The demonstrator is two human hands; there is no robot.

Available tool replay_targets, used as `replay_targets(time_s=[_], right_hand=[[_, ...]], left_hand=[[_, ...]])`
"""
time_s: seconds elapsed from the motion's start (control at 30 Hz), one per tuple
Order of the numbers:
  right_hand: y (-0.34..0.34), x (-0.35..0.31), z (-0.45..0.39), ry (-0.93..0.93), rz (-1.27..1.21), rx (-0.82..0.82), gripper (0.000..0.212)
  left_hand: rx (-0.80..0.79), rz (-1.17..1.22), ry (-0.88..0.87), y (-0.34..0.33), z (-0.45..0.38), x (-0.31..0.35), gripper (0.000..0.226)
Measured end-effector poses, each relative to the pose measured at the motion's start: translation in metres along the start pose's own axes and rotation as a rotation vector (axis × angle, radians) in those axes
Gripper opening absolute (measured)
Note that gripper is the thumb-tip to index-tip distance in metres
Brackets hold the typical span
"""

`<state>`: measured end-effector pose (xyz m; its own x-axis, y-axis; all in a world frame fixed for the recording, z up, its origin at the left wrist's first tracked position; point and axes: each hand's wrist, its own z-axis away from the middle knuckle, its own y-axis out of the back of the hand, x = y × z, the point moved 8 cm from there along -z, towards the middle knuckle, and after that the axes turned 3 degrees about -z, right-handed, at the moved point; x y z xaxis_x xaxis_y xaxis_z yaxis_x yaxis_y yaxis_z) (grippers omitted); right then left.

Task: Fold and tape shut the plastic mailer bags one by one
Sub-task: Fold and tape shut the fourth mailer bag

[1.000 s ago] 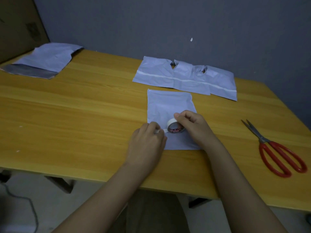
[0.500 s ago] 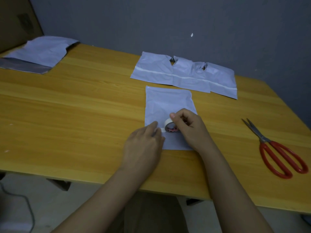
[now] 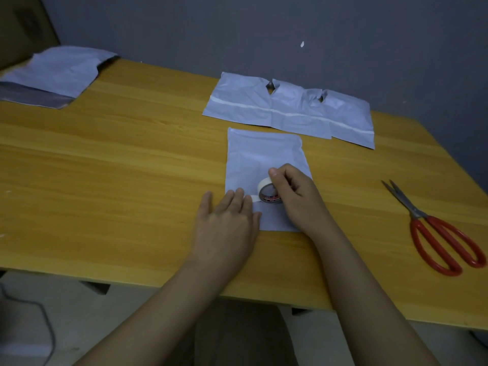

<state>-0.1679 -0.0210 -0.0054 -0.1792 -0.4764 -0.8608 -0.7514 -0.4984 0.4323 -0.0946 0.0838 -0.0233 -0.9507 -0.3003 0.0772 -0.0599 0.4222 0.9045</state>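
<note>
Thin, limp, slick mailer bag (image 3: 264,157) lies flat just before the taped bags (image 3: 287,112); likely slides, so best pinned flat. Left hand (image 3: 227,225), fingers spread, presses the tape end on it. Right hand (image 3: 295,194) pinches the rigid round tape roll (image 3: 265,192).

Makeshift packing room: wooden table (image 3: 105,159), mailers (image 3: 264,107).

A wooden table (image 3: 105,159) stands against a grey wall (image 3: 264,35) in dim light.
</note>
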Motion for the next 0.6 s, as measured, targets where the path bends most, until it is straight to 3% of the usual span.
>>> replay_targets(time_s=[0.3, 0.6], right_hand=[[0.004, -0.002, -0.003, 0.028, -0.003, 0.022, 0.038], [0.017, -0.003, -0.006, 0.011, -0.17, 0.121, 0.02]], left_hand=[[0.029, -0.033, 0.01, 0.0, 0.0, -0.002, 0.052], [0.063, -0.015, 0.001, 0.001, 0.0, 0.0, 0.051]])
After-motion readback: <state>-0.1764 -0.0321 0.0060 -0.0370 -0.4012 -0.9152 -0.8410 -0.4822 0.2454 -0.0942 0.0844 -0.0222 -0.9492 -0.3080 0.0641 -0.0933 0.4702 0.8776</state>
